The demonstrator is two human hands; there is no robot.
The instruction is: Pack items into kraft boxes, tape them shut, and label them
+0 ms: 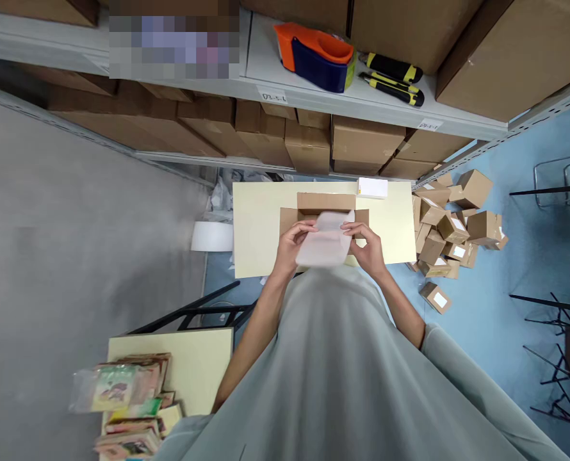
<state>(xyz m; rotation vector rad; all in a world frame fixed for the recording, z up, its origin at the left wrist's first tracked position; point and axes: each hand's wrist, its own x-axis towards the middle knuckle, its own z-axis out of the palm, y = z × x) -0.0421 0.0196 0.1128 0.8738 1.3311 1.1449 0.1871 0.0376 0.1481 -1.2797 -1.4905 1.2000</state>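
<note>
A translucent white sheet (324, 248), perhaps packing foam or plastic, is stretched between my two hands. My left hand (291, 242) pinches its left edge between thumb and fingers. On the opposite edge, my right hand (366, 246) has a similar pinch. Behind and below the sheet stands an open cardboard box (326, 202) with its flaps folded outward. The sheet and my hands cover much of the box, so its contents are hidden. Box and hands are over a pale yellow table (256, 218).
A small white box (372, 187) lies at the table's back edge. The shelf above holds a tape dispenser (318, 57), utility knives (393, 80) and cartons. Many small parcels (453, 224) are heaped on the floor at right. Books (131, 390) are stacked on a side table, lower left.
</note>
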